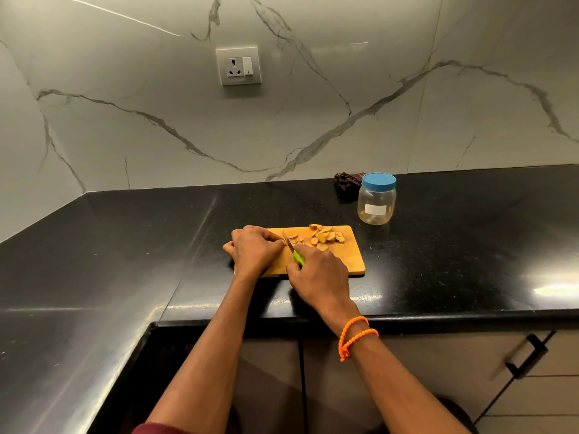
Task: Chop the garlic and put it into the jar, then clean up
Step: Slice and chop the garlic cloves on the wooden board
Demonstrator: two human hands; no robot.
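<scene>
Left hand point(255, 250) pinches a small, firm, probably slippery garlic clove on the wooden cutting board point(351, 261), right hand point(316, 274) grips the green-handled knife point(293, 249), sliced garlic point(326, 237) piled beside, fingertips best tucked back

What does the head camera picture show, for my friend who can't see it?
A right hand slices garlic pieces with a green-handled knife on a wooden cutting board, the left hand steadying them. A lidded clear plastic jar stands behind.
</scene>
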